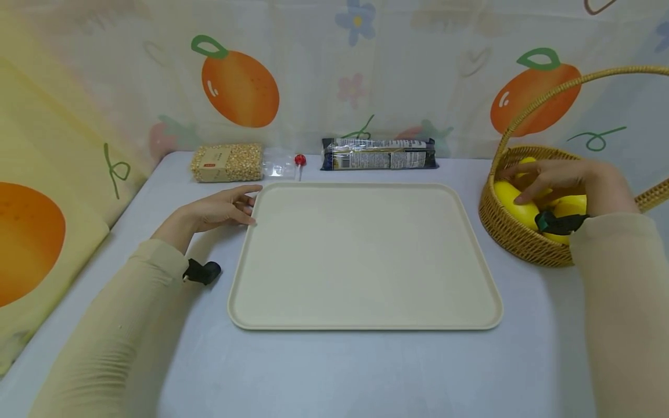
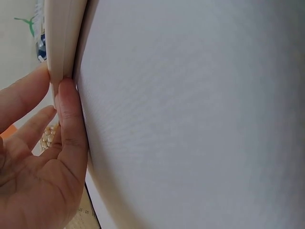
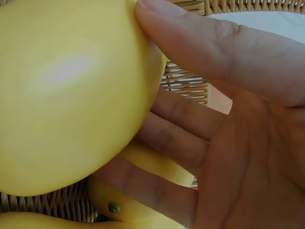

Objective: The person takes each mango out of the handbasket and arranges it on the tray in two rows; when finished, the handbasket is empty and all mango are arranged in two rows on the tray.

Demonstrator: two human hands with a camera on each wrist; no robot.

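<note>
At the left rim of a cream tray (image 1: 366, 255), my left hand (image 1: 216, 210) pinches the edge. In the left wrist view the thumb is on one side of the rim (image 2: 64, 38) and a finger on the other. Over on the right, my right hand (image 1: 561, 180) reaches into a wicker basket (image 1: 502, 232) and grips a large, smooth yellow fruit (image 1: 514, 203), its exact kind unclear. Up close, the thumb lies on the near side of this fruit, and the fingers go behind and under it. Another yellow fruit (image 3: 107, 193) with a green nub sits beneath.
Along the back lie a bag of pale grains (image 1: 227, 162), a red lollipop (image 1: 300, 159) and a dark-ended packet (image 1: 378, 154). A tall handle (image 1: 543, 101) arches over the basket. Behind the white table (image 1: 366, 371) hangs a fruit-print cloth (image 1: 313, 75).
</note>
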